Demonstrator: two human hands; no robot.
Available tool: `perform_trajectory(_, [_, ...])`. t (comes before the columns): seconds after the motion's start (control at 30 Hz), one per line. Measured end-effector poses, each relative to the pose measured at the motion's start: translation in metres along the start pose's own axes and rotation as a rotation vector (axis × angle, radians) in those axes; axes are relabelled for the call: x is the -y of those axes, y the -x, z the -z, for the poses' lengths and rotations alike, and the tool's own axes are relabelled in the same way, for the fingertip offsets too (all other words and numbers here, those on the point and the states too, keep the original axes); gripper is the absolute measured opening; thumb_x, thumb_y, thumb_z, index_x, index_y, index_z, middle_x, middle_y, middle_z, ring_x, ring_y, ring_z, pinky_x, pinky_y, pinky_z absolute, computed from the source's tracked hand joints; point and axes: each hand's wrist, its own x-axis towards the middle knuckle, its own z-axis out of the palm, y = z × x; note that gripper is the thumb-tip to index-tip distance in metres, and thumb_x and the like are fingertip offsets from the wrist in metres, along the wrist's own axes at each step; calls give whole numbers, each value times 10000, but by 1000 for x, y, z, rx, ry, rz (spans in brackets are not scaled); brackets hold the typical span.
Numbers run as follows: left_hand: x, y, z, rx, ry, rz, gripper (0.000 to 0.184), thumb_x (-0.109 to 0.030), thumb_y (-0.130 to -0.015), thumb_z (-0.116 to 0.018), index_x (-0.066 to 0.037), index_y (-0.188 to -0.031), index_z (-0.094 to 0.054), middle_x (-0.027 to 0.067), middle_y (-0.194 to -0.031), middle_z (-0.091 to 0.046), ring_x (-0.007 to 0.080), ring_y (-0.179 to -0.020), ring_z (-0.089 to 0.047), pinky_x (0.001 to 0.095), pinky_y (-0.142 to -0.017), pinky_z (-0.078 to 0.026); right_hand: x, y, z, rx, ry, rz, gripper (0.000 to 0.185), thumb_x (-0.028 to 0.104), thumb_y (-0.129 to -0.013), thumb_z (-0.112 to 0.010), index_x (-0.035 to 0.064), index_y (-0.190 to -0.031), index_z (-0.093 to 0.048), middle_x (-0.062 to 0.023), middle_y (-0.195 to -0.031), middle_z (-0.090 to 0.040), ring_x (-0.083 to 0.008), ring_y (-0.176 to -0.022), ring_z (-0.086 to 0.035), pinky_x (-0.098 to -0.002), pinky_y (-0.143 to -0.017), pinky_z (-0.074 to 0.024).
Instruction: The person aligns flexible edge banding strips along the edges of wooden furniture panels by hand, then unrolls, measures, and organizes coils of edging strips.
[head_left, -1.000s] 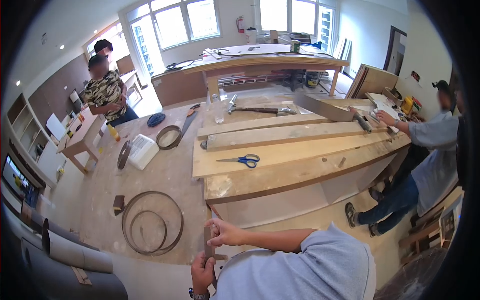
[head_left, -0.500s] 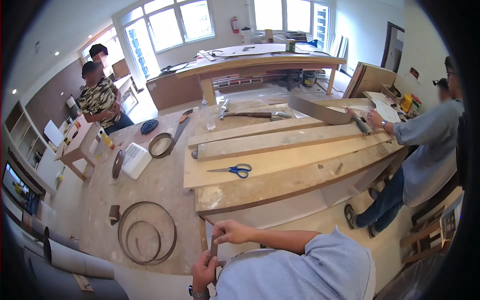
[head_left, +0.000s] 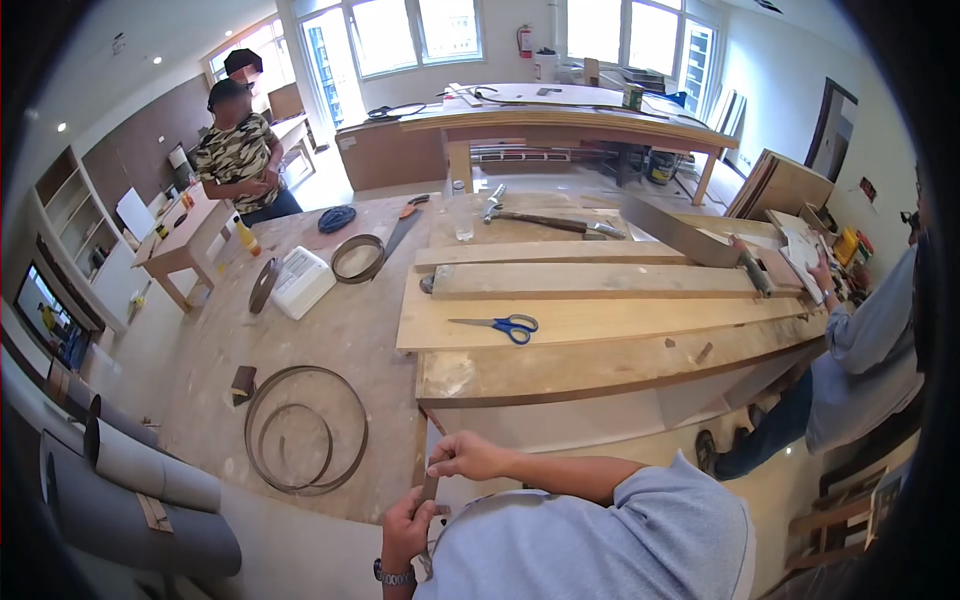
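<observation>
My right hand (head_left: 470, 456) pinches the upper end of a narrow brown strip (head_left: 430, 488) just in front of my body. Lower down, my left hand (head_left: 405, 528), with a watch on its wrist, closes its fingers round the same strip. Part of the strip is hidden by my fingers. A loose coil of thin brown banding (head_left: 306, 430) lies on the worktable (head_left: 200, 400) beyond my left hand. Near the coil sits a small dark block (head_left: 243, 381). Blue-handled scissors (head_left: 515, 328) rest on a pale board (head_left: 425, 325) ahead of my hands.
Long planks (head_left: 600, 282), a hammer (head_left: 550, 221), a handsaw (head_left: 402, 226), a white box (head_left: 302, 283) and a smaller coil (head_left: 357, 259) lie on the table. One person (head_left: 865, 340) works at the right; another (head_left: 240, 150) stands back left. Large rolls (head_left: 150, 500) lie lower left.
My view has turned slightly left, so the table and its objects appear further right. Both hands keep their hold on the strip. The person at right has moved a hand onto a white sheet.
</observation>
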Motion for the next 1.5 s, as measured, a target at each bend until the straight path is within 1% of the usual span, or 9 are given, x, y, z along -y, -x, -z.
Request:
perform_trajectory(0.07, [12, 4, 6, -23, 31, -14, 253, -71, -893, -541, 39, -1117, -582, 55, -828, -667, 85, -708, -612, 228, -600, -466, 2, -3, -6, -15, 48, 19, 217, 232, -810, -707, 29, -873, -664, -7, -719, -603, -87, -657, -529, -248, -600, -439])
perform_trajectory(0.27, [32, 16, 26, -19, 76, 25, 240, -98, -894, -562, 4, -1107, -602, -1, -760, -640, 28, -559, -391, 200, -502, -346, 2, -10, -25, 28, 82, 44, 248, 257, -831, -682, 22, -909, -667, -23, -713, -606, -101, -659, -544, -257, -606, -449])
perform_trajectory(0.47, [25, 25, 40, -60, 51, 51, 250, -95, -888, -592, 15, -1112, -602, -40, -693, -571, 25, -576, -447, 205, -505, -359, 4, -14, -41, -7, 50, 84, 247, 259, -870, -636, 13, -882, -664, -21, -688, -595, -99, -638, -541, -252, -601, -452])
perform_trajectory(0.67, [38, 29, 60, -45, 0, 75, 250, -115, -874, -611, 15, -1087, -615, -28, -689, -567, 35, -576, -459, 203, -514, -379, -7, -26, -48, -141, -63, 23, 332, 283, -908, -592, 24, -701, -591, 3, -611, -526, -68, -580, -479, -229, -543, -408])
perform_trajectory(0.77, [44, 32, 69, -21, 32, 79, 202, -119, -865, -612, 0, -1026, -639, -19, -706, -583, 51, -610, -476, 221, -554, -408, 2, -22, -60, -172, -60, 36, 356, 294, -919, -575, 41, -669, -567, 20, -587, -498, -59, -561, -447, -229, -519, -376])
perform_trajectory(0.87, [57, 37, 76, 8, -20, 74, 231, -123, -867, -617, 22, -1046, -629, -25, -678, -559, 42, -580, -469, 202, -513, -385, -2, -19, -70, -229, 88, 24, 377, 313, -928, -554, 38, -670, -569, 23, -572, -484, -62, -549, -435, -238, -507, -365])
perform_trajectory(1.07, [49, 52, 85, 25, -86, 80, 226, -128, -862, -621, 21, -1031, -635, -22, -654, -546, 46, -570, -467, 206, -502, -379, -9, -20, -83, -242, 340, -9, 435, 367, -937, -515, 17, -682, -559, -8, -564, -500, -95, -539, -459, -272, -514, -391])
perform_trajectory(1.17, [53, 57, 88, -9, -26, 93, 225, -136, -864, -624, 21, -1024, -638, -19, -649, -546, 44, -564, -463, 205, -499, -377, -6, -23, -89, -238, 356, 9, 457, 395, -926, -509, 10, -686, -559, -95, -572, -525, -188, -557, -519, -349, -564, -420])
perform_trajectory(1.5, [64, 63, 98, -34, -20, 141, 205, -119, -863, -616, 14, -1018, -634, -8, -672, -545, 58, -623, -479, 218, -559, -404, -10, -25, -88, 102, -319, -133, 308, 323, -926, -563, 53, -783, -597, 4, -702, -568, -76, -626, -521, -223, -572, -430])
